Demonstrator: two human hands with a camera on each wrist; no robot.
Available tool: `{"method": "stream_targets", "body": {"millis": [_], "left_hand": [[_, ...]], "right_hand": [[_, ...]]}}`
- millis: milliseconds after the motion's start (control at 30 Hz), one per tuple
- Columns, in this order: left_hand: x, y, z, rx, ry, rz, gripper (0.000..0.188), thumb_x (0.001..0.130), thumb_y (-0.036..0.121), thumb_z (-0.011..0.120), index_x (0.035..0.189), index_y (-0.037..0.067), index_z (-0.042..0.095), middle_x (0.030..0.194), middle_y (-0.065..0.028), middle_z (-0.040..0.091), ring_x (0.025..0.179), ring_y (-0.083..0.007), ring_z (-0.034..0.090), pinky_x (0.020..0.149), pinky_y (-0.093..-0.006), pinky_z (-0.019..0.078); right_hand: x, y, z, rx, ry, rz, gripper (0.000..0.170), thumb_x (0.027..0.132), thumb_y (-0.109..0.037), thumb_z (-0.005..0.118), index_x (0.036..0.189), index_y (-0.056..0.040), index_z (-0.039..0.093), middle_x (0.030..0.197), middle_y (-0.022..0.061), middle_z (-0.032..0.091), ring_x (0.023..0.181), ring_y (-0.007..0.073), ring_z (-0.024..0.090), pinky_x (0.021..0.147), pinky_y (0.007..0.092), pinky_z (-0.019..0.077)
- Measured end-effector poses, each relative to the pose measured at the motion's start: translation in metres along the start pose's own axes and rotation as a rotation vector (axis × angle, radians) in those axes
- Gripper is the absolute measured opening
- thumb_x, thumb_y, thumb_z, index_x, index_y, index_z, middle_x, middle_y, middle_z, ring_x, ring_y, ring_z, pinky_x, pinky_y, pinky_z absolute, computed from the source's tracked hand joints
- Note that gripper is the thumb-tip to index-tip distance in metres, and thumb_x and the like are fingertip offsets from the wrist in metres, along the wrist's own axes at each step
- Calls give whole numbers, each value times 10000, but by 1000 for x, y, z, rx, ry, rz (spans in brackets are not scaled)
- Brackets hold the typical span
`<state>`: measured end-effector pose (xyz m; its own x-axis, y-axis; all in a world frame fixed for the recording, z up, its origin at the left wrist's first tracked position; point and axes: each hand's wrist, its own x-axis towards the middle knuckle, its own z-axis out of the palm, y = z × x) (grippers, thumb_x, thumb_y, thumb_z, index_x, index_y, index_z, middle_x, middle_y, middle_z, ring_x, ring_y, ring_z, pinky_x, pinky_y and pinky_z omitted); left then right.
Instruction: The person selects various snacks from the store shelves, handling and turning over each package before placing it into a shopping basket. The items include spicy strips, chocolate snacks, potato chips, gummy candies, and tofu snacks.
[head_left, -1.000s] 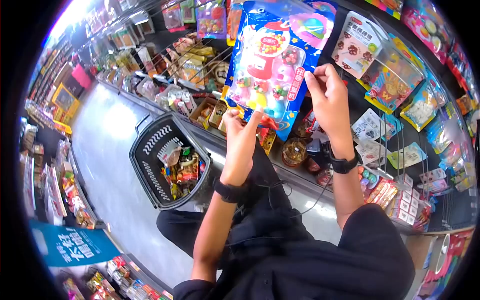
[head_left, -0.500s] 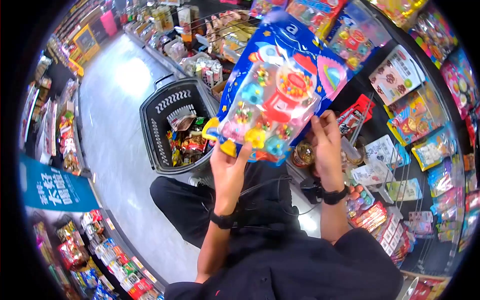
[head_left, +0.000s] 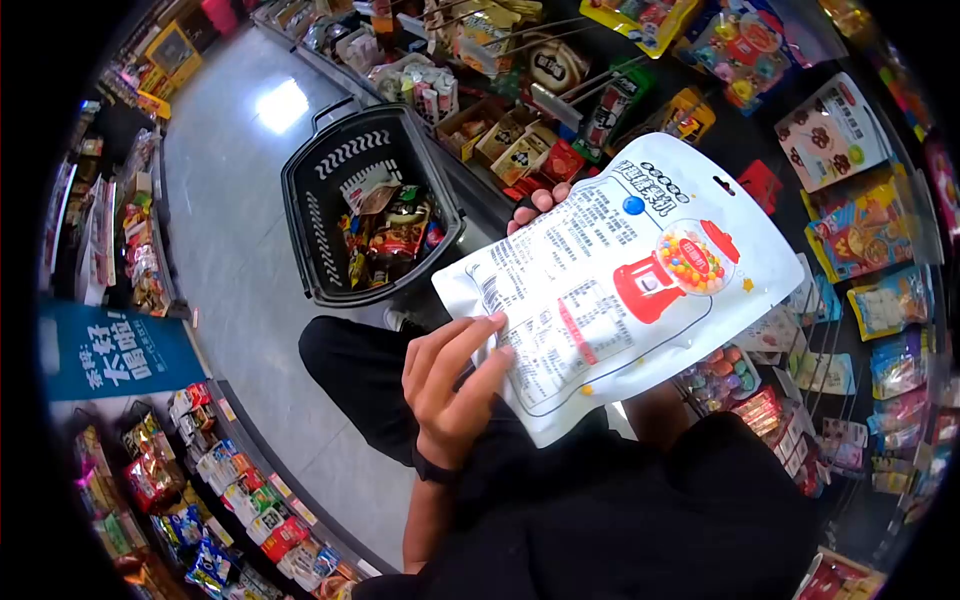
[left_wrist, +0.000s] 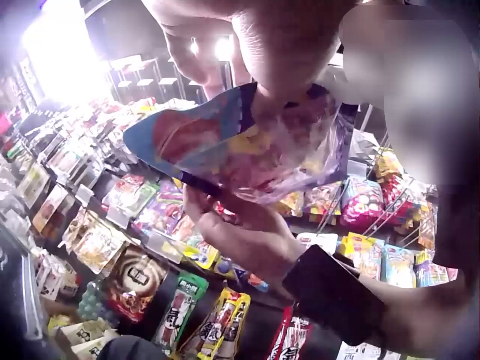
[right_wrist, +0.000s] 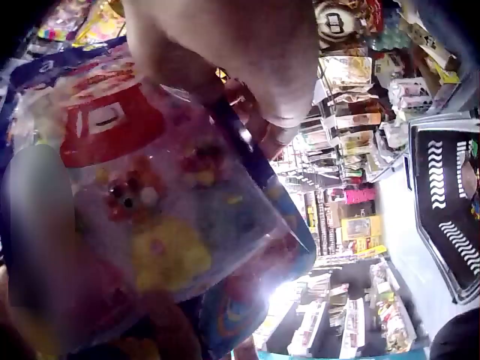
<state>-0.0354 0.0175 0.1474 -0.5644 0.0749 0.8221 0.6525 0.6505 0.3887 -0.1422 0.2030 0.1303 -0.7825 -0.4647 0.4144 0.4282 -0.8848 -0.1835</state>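
A large candy bag (head_left: pixel 645 285) shows its white back in the head view, with printed text and a red gumball machine. My left hand (head_left: pixel 448 375) pinches the bag's near left corner, its fingers over the white side. My right hand (head_left: pixel 540 207) reaches under the bag and grips its far left edge. Only its fingertips show there; the bag hides the rest. In the right wrist view the clear front of the bag (right_wrist: pixel 172 255) has pink and yellow pieces behind it. From the left wrist view, my right hand (left_wrist: pixel 247 232) is seen holding the bag's edge.
A black shopping basket (head_left: pixel 318 255) holding several snack packs stands on the aisle floor at left. Hanging candy bags (head_left: pixel 835 130) and metal hooks fill the rack on the right. Small boxes (head_left: pixel 520 150) line the shelf ahead. Another snack shelf (head_left: pixel 240 480) runs along the lower left.
The bag has been turned over from its blue, clear front to its white back and brought lower and nearer. My right hand has moved from its right edge to underneath, at the far left edge.
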Motion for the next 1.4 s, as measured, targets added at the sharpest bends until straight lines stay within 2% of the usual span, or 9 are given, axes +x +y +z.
{"method": "stream_targets", "body": {"millis": [133, 233, 433, 633, 833, 867, 1000, 1167, 1400], "left_hand": [[-19, -10, 0, -184, 111, -309, 298, 775, 103, 765, 970, -11, 571, 1004, -209, 695, 819, -289, 683, 681, -333, 545], [-35, -17, -9, -215, 103, -699, 366, 772, 78, 807, 1036, 5, 565, 895, -122, 683, 772, -151, 645, 684, -275, 520], [-68, -72, 0, -749, 208, -1340, 366, 928, 127, 659, 1230, 3, 495, 1016, -11, 630, 927, -78, 604, 809, -233, 488], [-94, -139, 5, -995, 238, -1794, 345, 963, 256, 624, 1214, 42, 526, 1003, -6, 641, 787, -43, 578, 617, -201, 426], [-95, -221, 4, -856, 286, -1673, 274, 957, 239, 631, 1153, 62, 560, 974, 0, 636, 753, -50, 574, 597, -211, 429], [-100, -237, 8, -900, 309, -1636, 299, 958, 205, 625, 1185, 33, 535, 1045, -40, 638, 865, -100, 618, 724, -245, 504], [-98, -279, -18, -947, 270, -1646, 440, 990, 230, 555, 1339, -13, 440, 1354, -167, 529, 1268, -258, 524, 1027, -352, 440], [-42, -250, -36, -658, 171, -1376, 405, 1008, 275, 501, 1347, 55, 463, 1339, -130, 558, 1234, -225, 550, 1000, -326, 435], [-17, -142, -7, -532, -87, -1102, 321, 1000, 217, 516, 1254, 22, 533, 1152, -106, 633, 1023, -182, 624, 899, -286, 459]], "right_hand": [[-18, -8, -44, -9, 335, 333, 483, 975, -379, 536, 1325, -54, 465, 1277, 120, 553, 1224, 296, 520, 1061, 454, 412], [-7, 29, -21, -898, 610, -20, 229, 1019, -240, 514, 1145, -50, 497, 988, 3, 574, 910, 86, 552, 795, 256, 465], [-5, 55, -75, -1418, 663, 31, 189, 1000, -179, 551, 869, -51, 507, 742, -47, 462, 657, 38, 388, 592, 216, 353], [29, 76, -150, -1542, 630, 286, 186, 971, -157, 585, 894, -1, 517, 748, 35, 572, 672, 70, 539, 599, 250, 450], [92, 118, -236, -1700, 460, 98, 164, 928, -156, 603, 916, 0, 551, 760, 115, 616, 675, 192, 585, 617, 353, 467], [101, 126, -252, -1575, 565, 170, 184, 918, -165, 635, 922, 7, 570, 790, 75, 600, 707, 119, 547, 614, 301, 461], [126, 124, -267, -1777, 547, 248, 263, 896, -206, 641, 1019, 14, 566, 942, 202, 658, 836, 338, 650, 735, 422, 506], [108, 83, -183, -1859, 269, 182, 243, 884, -181, 640, 1040, -4, 579, 988, 187, 645, 958, 358, 621, 835, 403, 490], [-10, 21, -104, -1946, 508, 9, 167, 879, -126, 622, 993, -5, 611, 942, 178, 665, 890, 337, 659, 790, 385, 519]]}}
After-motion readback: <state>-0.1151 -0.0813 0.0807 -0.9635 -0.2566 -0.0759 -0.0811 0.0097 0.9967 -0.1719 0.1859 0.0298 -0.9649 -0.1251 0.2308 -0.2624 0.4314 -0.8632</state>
